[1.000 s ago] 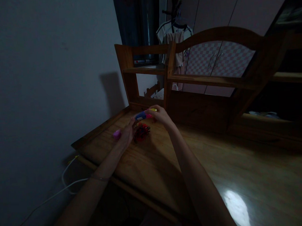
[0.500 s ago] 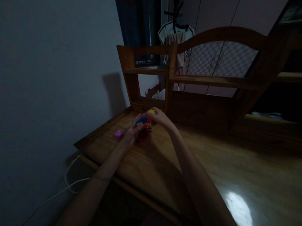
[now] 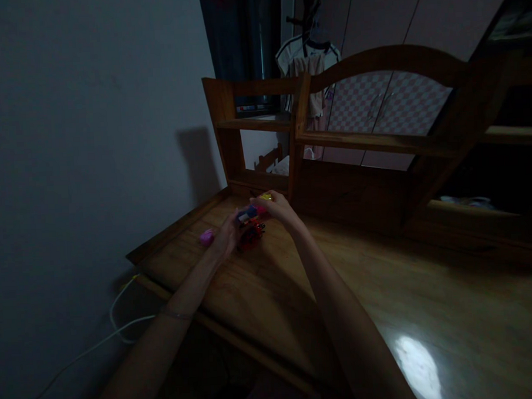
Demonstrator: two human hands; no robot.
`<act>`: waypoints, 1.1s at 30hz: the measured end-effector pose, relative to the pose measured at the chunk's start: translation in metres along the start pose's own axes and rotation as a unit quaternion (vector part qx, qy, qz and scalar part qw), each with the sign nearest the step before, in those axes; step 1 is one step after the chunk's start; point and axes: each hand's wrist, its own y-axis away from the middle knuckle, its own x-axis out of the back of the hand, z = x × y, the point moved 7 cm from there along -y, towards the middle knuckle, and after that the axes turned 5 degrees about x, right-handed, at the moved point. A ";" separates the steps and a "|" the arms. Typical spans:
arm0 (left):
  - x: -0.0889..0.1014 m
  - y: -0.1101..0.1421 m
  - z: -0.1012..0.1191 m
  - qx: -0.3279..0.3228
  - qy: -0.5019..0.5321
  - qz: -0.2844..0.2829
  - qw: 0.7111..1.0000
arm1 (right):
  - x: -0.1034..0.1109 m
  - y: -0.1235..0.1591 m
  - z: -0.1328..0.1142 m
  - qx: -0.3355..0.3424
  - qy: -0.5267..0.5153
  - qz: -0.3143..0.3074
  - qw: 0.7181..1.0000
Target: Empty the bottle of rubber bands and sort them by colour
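left hand (image 3: 226, 237) and right hand (image 3: 276, 207) both grasping a blue and pink object (image 3: 251, 211), red and black bundle (image 3: 249, 238) just below it, purple item (image 3: 206, 237) near the left edge of the desk (image 3: 239, 289)

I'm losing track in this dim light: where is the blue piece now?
In the head view, the blue piece is just left of centre, between the left hand and right hand, just above the red-and-black bundle.
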 end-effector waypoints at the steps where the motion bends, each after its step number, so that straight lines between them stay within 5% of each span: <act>1: 0.000 0.000 0.000 0.009 0.003 -0.002 1.000 | -0.001 0.000 0.000 -0.001 -0.006 0.002 1.000; 11: 0.000 0.001 -0.003 0.021 0.023 -0.038 0.999 | 0.008 -0.001 -0.006 0.045 0.017 0.071 0.996; 17: 0.010 -0.006 -0.007 0.020 -0.015 -0.012 1.000 | 0.011 -0.007 -0.004 0.080 0.022 0.115 0.990; 33: 0.030 -0.013 -0.006 -0.003 -0.031 0.040 0.999 | 0.009 -0.001 -0.012 0.127 0.066 0.108 0.984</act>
